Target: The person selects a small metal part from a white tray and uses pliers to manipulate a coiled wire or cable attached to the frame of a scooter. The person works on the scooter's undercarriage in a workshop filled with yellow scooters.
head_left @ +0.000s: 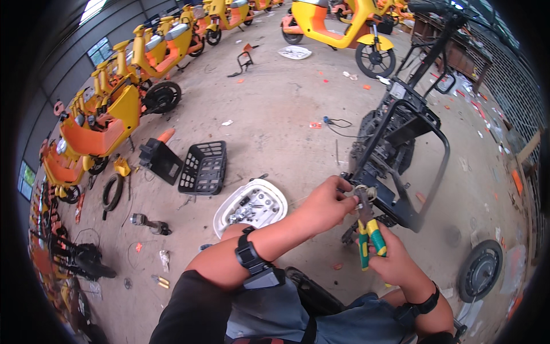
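Right in the middle of it now: the right hand (pixel 396 258) has its fingers wrapped round the green-and-yellow handles of the pliers (pixel 376 236), and the tool points up and away from the person, its head against or just beside a small round metal part (pixel 371 192) at the near end of the black scooter frame (pixel 427 129). In from the left comes the left hand (pixel 329 205), fingers curled and bunched right by the pliers' head (whether they pinch the part or merely steady it, I can't tell).

Just left of the forearm sits a white basin (pixel 275 210) on the concrete floor (pixel 275 132), small metal hardware scattered inside. Beyond it, a black plastic basket (pixel 204 168) lies tipped beside a black box (pixel 160 161). Over on the right, a hub-motor wheel (pixel 480 270) rests on the floor, well apart from the hands. And up the left side, yellow scooters (pixel 163 51) stand in a long row!
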Motion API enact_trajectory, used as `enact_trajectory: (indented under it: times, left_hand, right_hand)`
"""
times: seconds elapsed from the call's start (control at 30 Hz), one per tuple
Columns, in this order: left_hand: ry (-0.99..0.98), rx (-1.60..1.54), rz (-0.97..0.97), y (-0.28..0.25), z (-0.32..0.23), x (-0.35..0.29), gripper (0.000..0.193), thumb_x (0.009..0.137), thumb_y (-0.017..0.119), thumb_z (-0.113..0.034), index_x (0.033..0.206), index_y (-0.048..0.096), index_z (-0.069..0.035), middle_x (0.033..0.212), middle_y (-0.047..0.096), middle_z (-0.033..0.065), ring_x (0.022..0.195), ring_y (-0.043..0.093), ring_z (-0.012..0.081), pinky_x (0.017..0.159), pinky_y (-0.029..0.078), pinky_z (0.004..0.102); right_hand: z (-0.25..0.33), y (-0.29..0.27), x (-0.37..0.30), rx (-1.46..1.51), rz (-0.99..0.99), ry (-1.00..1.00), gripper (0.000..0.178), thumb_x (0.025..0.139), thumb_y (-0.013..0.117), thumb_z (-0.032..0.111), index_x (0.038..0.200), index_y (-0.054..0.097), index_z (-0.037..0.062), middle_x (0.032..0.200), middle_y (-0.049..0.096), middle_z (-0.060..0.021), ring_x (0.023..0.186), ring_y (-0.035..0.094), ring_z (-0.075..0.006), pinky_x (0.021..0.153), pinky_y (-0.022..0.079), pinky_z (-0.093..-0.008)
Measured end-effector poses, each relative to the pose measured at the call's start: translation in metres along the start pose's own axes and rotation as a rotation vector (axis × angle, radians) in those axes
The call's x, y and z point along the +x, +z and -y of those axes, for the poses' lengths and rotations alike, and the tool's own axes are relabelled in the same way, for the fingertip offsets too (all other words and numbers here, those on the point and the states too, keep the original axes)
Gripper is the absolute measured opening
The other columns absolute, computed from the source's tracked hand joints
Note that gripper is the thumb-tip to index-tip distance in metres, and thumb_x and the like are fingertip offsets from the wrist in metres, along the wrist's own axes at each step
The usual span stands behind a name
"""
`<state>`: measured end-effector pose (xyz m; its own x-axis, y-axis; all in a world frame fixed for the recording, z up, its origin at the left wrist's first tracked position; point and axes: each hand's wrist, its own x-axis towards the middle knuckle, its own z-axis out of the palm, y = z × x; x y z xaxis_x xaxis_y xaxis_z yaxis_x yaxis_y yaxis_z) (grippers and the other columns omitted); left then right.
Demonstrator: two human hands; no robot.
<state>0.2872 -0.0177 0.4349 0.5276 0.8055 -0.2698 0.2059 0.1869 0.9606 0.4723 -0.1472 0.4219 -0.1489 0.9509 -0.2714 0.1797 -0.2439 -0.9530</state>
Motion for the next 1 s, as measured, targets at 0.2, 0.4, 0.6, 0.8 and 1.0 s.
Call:
enact_trajectory:
  times: [0.2, 0.4, 0.6, 0.8, 1.0]
  left_hand:
    - [0.133, 0.048, -0.025, 0.001, 0.003, -0.006, 0.033, 0.098, 0.059, -0.027, 0.112, 0.05, 0.002, 0.089, 0.065, 0.0109, 0.071, 0.06, 0.013, 0.061, 0.05, 0.0273]
    - [0.192, 0.211, -0.076, 0.001, 0.006, -0.009, 0.051, 0.094, 0.063, -0.04, 0.114, 0.055, 0.005, 0.098, 0.066, 0.0123, 0.089, 0.061, 0.0153, 0.079, 0.051, 0.0312]
    - [0.101, -0.066, 0.245, 0.01, 0.003, -0.017, 0.047, 0.095, 0.064, -0.04, 0.112, 0.06, 0.004, 0.099, 0.066, 0.0081, 0.093, 0.056, 0.0084, 0.077, 0.049, 0.029]
    - [0.123, 0.04, 0.149, 0.007, -0.015, -0.026, 0.04, 0.095, 0.064, -0.034, 0.109, 0.061, 0.004, 0.094, 0.067, 0.0061, 0.089, 0.057, 0.0077, 0.078, 0.048, 0.0274]
    - [0.262, -0.109, 0.079, 0.002, -0.022, -0.023, 0.036, 0.095, 0.066, -0.027, 0.113, 0.061, 0.003, 0.097, 0.067, 0.0033, 0.092, 0.056, 0.0062, 0.079, 0.048, 0.0254]
  right_hand:
    - [0.003, 0.009, 0.0, 0.217, 0.031, -0.011, 0.073, 0.073, 0.046, -0.009, 0.144, 0.034, 0.0033, 0.125, 0.053, -0.0081, 0.114, 0.056, -0.0177, 0.091, 0.047, -0.0312]
    - [0.003, 0.013, -0.001, 0.123, 0.006, -0.082, 0.076, 0.074, 0.048, -0.006, 0.146, 0.029, 0.0021, 0.123, 0.052, -0.0087, 0.113, 0.057, -0.0186, 0.093, 0.047, -0.0302]
    - [0.007, 0.017, -0.006, -0.007, -0.023, -0.141, 0.082, 0.076, 0.051, -0.004, 0.151, 0.019, 0.0032, 0.128, 0.048, -0.0122, 0.113, 0.054, -0.0205, 0.092, 0.05, -0.0344]
    - [0.019, 0.022, -0.006, 0.129, -0.056, -0.136, 0.086, 0.079, 0.058, -0.003, 0.153, 0.014, 0.0027, 0.136, 0.041, -0.0132, 0.117, 0.05, -0.0214, 0.089, 0.054, -0.0365]
    - [0.0, 0.011, 0.002, -0.091, 0.073, -0.139, 0.079, 0.081, 0.07, 0.009, 0.148, 0.029, 0.0035, 0.13, 0.049, -0.0114, 0.119, 0.048, -0.0206, 0.102, 0.039, -0.0366]
